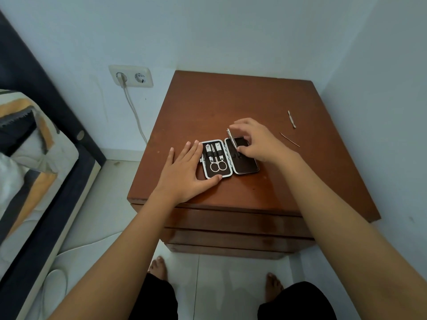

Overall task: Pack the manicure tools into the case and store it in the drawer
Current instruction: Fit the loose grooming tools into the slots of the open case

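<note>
Under the right hand [256, 144], pinching a metal tool [231, 138], open case [228, 159]; beyond it two loose tools [291, 119]; left hand [184, 172] flat, empty, beside case.

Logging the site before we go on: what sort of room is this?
Most likely a bedroom: a bed with patterned bedding on the left, a wooden nightstand with drawers in the corner, and a wall socket.

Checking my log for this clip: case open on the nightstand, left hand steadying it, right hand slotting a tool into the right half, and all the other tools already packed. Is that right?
Not quite. In the head view two tools are not packed: a cuticle pusher and a thin pick lie loose on the nightstand, right of the case. The left hand does steady the case, and the right hand is slotting a tool into the right half.
</note>
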`<control>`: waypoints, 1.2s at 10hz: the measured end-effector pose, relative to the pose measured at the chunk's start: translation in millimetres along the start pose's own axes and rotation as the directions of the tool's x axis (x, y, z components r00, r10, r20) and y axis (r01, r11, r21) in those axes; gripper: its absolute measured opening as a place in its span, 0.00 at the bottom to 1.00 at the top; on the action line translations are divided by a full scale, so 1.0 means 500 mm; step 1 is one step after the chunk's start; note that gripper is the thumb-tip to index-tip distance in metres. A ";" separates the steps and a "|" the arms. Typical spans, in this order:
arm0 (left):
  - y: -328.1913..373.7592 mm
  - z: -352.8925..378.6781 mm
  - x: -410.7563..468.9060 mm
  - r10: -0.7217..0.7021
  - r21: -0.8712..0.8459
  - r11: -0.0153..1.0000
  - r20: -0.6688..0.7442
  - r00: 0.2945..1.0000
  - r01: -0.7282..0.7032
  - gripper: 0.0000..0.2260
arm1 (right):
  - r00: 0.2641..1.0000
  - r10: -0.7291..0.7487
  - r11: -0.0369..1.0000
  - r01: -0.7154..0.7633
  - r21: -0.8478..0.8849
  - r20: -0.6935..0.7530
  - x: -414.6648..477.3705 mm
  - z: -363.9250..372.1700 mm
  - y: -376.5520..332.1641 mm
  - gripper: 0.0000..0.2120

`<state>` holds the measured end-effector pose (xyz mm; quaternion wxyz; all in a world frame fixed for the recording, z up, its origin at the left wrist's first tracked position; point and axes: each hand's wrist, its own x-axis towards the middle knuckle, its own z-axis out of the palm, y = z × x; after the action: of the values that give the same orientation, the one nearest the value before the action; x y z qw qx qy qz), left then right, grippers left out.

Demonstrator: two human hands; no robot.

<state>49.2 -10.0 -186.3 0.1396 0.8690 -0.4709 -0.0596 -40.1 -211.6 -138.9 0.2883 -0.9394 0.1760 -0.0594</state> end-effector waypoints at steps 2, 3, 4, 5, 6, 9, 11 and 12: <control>0.024 0.013 -0.001 -0.075 -0.024 0.997 -0.016 0.997 0.075 0.51 | 0.993 -0.094 0.985 0.103 -0.140 0.068 -0.024 0.032 0.000 0.22; 0.022 0.015 -0.003 -0.074 -0.019 0.997 -0.038 0.997 0.074 0.50 | 0.994 -0.107 0.986 0.102 -0.128 -0.030 -0.058 0.055 0.006 0.20; 0.023 0.016 -0.004 -0.075 -0.019 0.997 -0.049 0.996 0.074 0.50 | 0.989 -0.083 0.989 0.067 -0.129 -0.125 -0.092 0.075 0.006 0.19; 0.024 0.014 -0.006 -0.077 -0.014 0.997 -0.052 0.996 0.076 0.50 | 0.985 -0.079 0.989 0.057 -0.138 -0.156 -0.108 0.083 0.003 0.21; 0.024 0.013 -0.009 -0.080 -0.015 0.997 -0.051 0.995 0.079 0.50 | 0.986 -0.071 0.990 0.051 -0.128 -0.154 -0.111 0.085 0.004 0.21; 0.022 0.014 -0.007 -0.079 -0.015 0.997 -0.058 0.995 0.079 0.50 | 0.962 -0.022 1.000 0.023 0.001 -0.274 -0.127 0.071 0.021 0.15; 0.020 0.014 -0.006 -0.072 -0.012 0.997 -0.055 0.996 0.071 0.50 | 0.801 0.396 0.917 -0.372 0.144 -0.449 -0.133 0.006 0.087 0.06; 0.019 0.014 -0.006 -0.073 -0.016 0.997 -0.056 0.996 0.072 0.50 | 0.800 0.461 0.886 -0.441 0.146 -0.385 -0.128 -0.009 0.095 0.07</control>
<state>38.1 -13.8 -190.4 0.1570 0.8859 -0.4343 -0.0432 -114.9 -227.4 -162.4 0.2738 -0.8294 0.4492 -0.1883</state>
